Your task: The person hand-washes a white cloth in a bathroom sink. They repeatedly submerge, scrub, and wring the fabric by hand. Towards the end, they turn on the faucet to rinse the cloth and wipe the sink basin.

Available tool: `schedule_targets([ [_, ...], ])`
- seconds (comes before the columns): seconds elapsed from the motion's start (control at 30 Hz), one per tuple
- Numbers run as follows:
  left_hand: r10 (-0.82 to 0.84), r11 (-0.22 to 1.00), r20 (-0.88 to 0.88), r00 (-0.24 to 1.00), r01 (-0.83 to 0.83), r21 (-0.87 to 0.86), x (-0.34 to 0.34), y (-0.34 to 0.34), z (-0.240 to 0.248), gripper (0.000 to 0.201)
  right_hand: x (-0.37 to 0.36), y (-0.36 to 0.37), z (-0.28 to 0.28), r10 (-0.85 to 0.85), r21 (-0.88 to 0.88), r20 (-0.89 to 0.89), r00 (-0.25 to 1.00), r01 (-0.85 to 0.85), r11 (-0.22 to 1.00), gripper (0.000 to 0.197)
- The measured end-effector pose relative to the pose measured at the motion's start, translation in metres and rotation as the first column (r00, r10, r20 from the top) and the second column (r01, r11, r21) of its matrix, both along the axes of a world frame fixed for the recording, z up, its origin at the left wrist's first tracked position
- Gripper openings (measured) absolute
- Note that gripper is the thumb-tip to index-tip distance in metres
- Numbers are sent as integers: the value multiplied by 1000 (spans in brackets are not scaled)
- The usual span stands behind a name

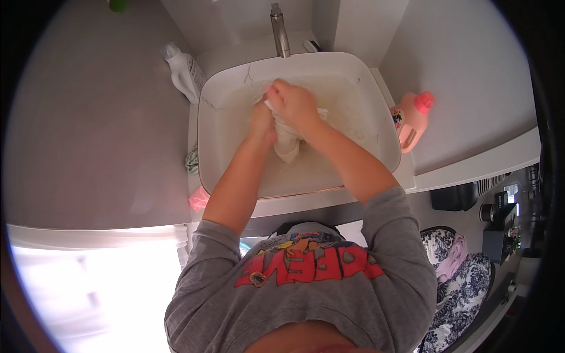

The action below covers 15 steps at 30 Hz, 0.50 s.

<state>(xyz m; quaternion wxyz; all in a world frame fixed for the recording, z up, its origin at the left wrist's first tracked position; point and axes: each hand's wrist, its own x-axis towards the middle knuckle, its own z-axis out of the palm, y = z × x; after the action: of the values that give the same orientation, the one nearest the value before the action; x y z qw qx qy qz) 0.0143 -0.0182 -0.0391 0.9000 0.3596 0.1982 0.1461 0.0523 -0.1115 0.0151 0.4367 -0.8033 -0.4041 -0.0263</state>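
Both my hands are together over the white basin (pixel 229 170), gripping a wet, cream-white cloth (pixel 288 144). My left hand (pixel 261 120) is closed round the cloth's left side. Across its top, my right hand (pixel 294 106) is wrapped with the knuckles up. A bunched end of the cloth hangs below the hands toward the water, and a small piece shows to the right of my right wrist. Cloudy water (pixel 347 123) with some bubbles lies in the basin. The parts of the cloth inside my fingers are hidden.
A metal faucet (pixel 279 32) rises behind the basin. To the left stands a white bottle (pixel 183 73); to the right, a pink bottle (pixel 414 120). A pink cloth (pixel 199 199) and a green-white cloth (pixel 192 160) lie at the basin's left. A patterned ironing board (pixel 462 294) is behind me at right.
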Motion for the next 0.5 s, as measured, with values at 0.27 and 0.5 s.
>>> schedule_targets([
  [0.27, 104, 971, 32, 994, -95, -220, -5, 1, 23, 39, 61, -1, -46, -91, -13, -1, 996, 91, 996, 28],
  [0.5, 433, 885, 152, 889, -387, -258, -9, 37, 25, 45, 110, -37, -31, 160, -10, -777, 609, -266, 964, 42],
])
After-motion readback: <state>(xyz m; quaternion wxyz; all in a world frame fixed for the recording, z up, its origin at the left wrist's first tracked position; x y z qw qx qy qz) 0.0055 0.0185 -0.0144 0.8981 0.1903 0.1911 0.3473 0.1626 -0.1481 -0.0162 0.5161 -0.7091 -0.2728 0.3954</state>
